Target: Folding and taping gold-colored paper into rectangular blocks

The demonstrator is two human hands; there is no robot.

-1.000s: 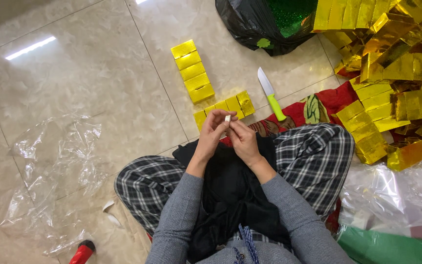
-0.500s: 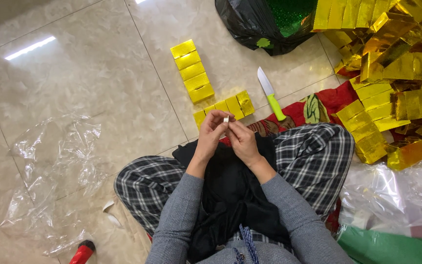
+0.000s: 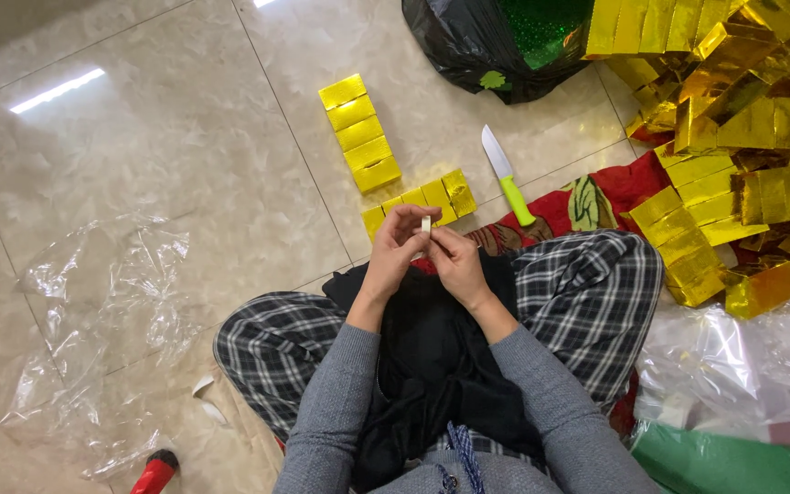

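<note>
Almost nothing has moved since a second ago: your left hand (image 3: 397,247) and right hand (image 3: 454,261) stay pressed together above your lap, fingertips pinching a small white roll of tape (image 3: 426,224) between them. So you are still working at the tape, seemingly picking at its end. The gold paper blocks (image 3: 418,199) and the green-handled knife (image 3: 507,174) lie untouched on the floor just beyond your hands.

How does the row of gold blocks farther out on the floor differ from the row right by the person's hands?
The far row holds four blocks running away from the person; the near row runs sideways, its end block tilted. The far row lies in the open; the left hand and right hand partly hide the near row. Both are shiny gold.
</note>
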